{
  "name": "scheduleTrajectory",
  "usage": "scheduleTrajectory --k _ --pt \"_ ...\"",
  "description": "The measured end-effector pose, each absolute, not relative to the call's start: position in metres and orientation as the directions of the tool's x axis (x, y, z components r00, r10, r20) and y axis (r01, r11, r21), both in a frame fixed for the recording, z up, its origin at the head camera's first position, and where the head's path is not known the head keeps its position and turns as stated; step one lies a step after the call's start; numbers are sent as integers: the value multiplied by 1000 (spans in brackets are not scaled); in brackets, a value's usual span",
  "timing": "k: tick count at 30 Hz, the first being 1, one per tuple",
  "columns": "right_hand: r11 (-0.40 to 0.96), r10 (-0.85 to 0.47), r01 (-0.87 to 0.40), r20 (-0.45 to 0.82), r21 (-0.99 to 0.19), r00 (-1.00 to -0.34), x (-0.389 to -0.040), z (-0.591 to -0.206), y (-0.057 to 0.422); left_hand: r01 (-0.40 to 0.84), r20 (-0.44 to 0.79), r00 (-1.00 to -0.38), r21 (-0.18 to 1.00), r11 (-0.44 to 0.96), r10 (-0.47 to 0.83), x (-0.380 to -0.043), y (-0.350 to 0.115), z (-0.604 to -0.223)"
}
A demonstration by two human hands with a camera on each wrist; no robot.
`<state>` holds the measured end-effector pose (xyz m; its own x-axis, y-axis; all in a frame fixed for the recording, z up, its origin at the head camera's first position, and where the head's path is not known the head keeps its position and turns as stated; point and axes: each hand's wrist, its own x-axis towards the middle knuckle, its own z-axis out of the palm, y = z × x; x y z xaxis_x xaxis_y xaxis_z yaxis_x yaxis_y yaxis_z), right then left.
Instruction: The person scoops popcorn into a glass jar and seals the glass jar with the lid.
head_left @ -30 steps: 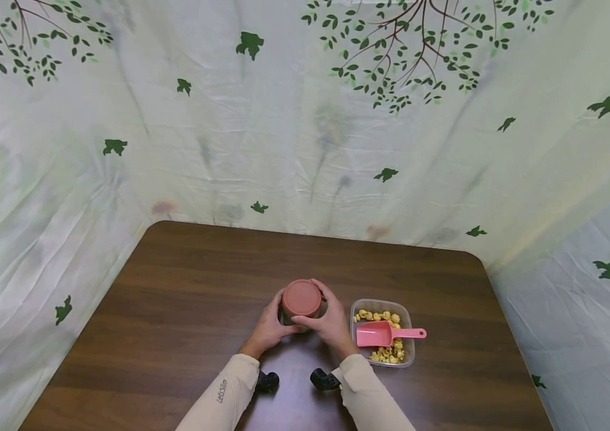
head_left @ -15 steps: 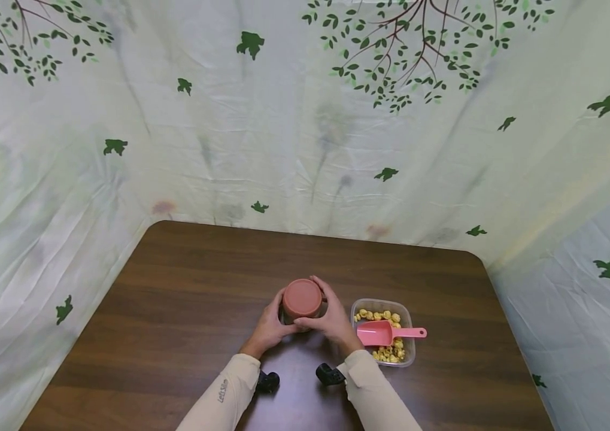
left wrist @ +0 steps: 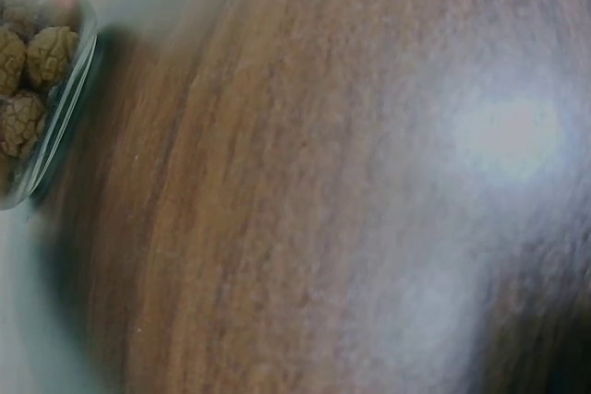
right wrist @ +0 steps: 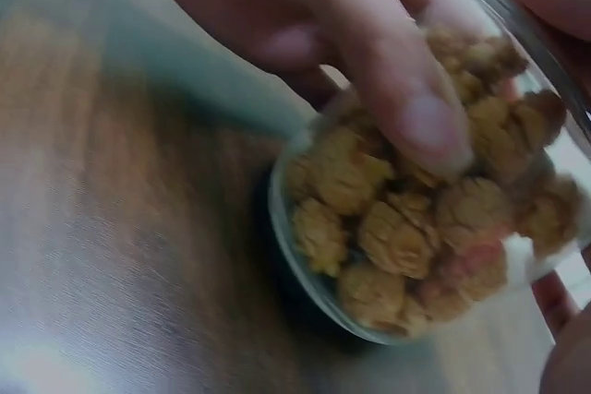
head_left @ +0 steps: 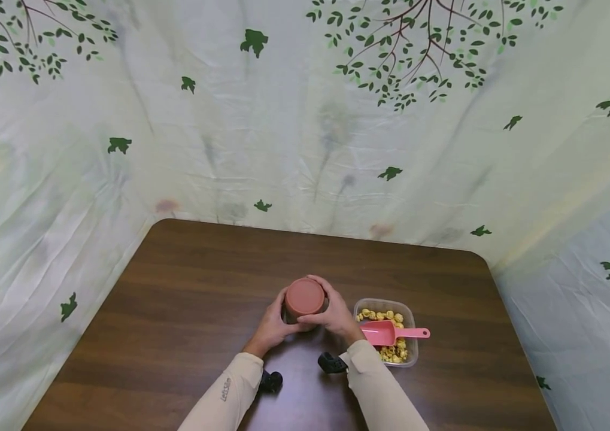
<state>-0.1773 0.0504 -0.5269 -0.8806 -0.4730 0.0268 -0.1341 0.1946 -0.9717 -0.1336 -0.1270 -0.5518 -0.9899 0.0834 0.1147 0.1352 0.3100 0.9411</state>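
Note:
A clear glass jar (right wrist: 369, 265) full of popcorn stands under a dusty-red lid (head_left: 305, 296). The left hand (head_left: 274, 323) grips the jar's glass side, its thumb (right wrist: 429, 126) lying across the glass in the right wrist view. From the other side, the right hand (head_left: 337, 314) curls round the lid, fingers at its far edge and thumb at the near edge. Only a corner of the jar, with popcorn behind glass, shows in the left wrist view; the left hand is out of that picture.
Just right of the hands sits a clear plastic tub (head_left: 413, 353) with popcorn (head_left: 393, 353) in it. A pink scoop (head_left: 382, 333) lies across the tub, its handle over the right rim. The brown table (head_left: 186, 299) meets a leaf-patterned curtain (head_left: 283, 131) behind.
The right hand has turned slightly round the lid, its wrist shifting right and away from the body. The left hand keeps its grip, and the jar stays in place.

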Motion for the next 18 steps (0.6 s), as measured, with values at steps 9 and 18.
scheduleTrajectory --k 9,18 --pt "187 -260 -175 123 -967 -958 -167 -559 36 161 149 -987 940 301 62 -145 -129 -589" --pt "182 -111 -174 156 -968 -982 -155 -551 23 192 173 -981 937 291 90 -147 -132 -589"
